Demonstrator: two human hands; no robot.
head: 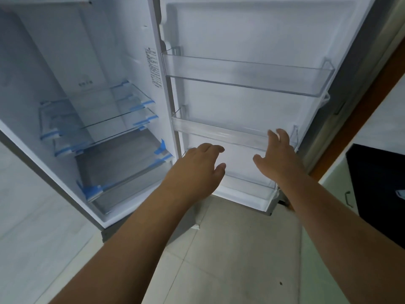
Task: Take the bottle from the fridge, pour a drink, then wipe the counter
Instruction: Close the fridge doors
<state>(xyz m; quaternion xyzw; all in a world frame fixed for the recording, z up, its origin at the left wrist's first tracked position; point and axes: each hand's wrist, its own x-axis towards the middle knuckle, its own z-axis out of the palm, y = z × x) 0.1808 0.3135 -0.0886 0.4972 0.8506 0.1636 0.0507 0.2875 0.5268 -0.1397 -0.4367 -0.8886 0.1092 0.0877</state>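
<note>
The fridge (72,62) stands open in front of me, its white inside lit. Its door (247,36) is swung out to the right and carries three clear door bins (245,71). No bottle shows on the glass shelves (109,119) or in the bins. My left hand (197,170) reaches forward with fingers apart, in front of the lowest door bin (247,187). My right hand (278,154) is spread open just before the middle bin (219,130). Neither hand holds anything.
Blue tape strips (92,190) hold the glass shelves in place. A grey drawer cover (118,159) lies under them. At the right edge is a black counter top (377,183) over a pale cabinet with a handle (348,199). Light floor tiles (230,249) lie below my arms.
</note>
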